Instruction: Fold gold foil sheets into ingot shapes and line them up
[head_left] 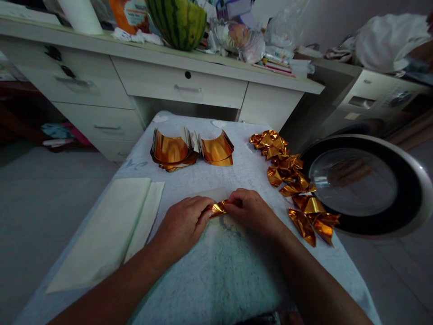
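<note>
Between my hands is a small strip of folded gold foil paper (219, 208), above the middle of the cloth-covered table (250, 271). My left hand (184, 221) pinches its left end between thumb and fingers. On the right end, the bent fingers of my right hand (252, 208) are closed. A pale sheet (216, 194) lies just behind the foil, partly covered by my hands. Farther back stand two curled stacks of gold foil sheets (172, 150), (216, 149) side by side. Along the right edge runs a heap of folded gold foil pieces (284, 162).
Folded cream paper (104, 225) lies on the table's left side. Behind is a white desk (182, 76) with drawers, carrying a cut watermelon (179, 22) and plastic bags. At the right, a washing machine's open round door (365, 185) reaches close to the table edge.
</note>
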A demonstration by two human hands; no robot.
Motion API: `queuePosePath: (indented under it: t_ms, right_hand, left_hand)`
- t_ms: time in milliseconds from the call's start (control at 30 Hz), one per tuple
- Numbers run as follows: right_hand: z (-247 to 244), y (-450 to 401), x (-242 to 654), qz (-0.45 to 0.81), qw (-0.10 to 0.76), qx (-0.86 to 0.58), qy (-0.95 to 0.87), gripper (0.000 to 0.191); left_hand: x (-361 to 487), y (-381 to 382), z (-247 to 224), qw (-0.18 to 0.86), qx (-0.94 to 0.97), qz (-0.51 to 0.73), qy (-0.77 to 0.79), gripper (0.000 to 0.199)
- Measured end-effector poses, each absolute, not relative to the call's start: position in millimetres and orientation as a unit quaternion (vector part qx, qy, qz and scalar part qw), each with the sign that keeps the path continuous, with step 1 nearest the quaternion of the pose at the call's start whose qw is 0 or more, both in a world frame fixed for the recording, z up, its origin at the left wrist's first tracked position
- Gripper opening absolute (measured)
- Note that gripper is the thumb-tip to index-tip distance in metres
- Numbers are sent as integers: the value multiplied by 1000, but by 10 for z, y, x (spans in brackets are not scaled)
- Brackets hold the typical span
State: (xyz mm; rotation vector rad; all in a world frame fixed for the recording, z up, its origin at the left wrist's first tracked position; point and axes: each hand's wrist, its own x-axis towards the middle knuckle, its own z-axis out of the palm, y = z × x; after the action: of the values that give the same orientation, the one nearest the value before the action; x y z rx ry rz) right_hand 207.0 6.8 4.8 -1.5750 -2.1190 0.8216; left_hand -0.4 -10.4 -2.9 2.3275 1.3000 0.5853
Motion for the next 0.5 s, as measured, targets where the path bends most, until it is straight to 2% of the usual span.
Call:
queuePosePath:
  t_ms: [267,400,500]
  right_hand:
    - [5,57,2041,239,179,-590,-750,7]
    - [-59,57,2051,184,184,-603,-754,19]
    - [-70,53,2040,183,170,-616,-747,20]
  left_hand:
    - [47,-73,-72,167,837,190,486,16]
    - [60,-69,-96,158,841,173,487,16]
    - [65,-74,-104,149,844,166,488,16]
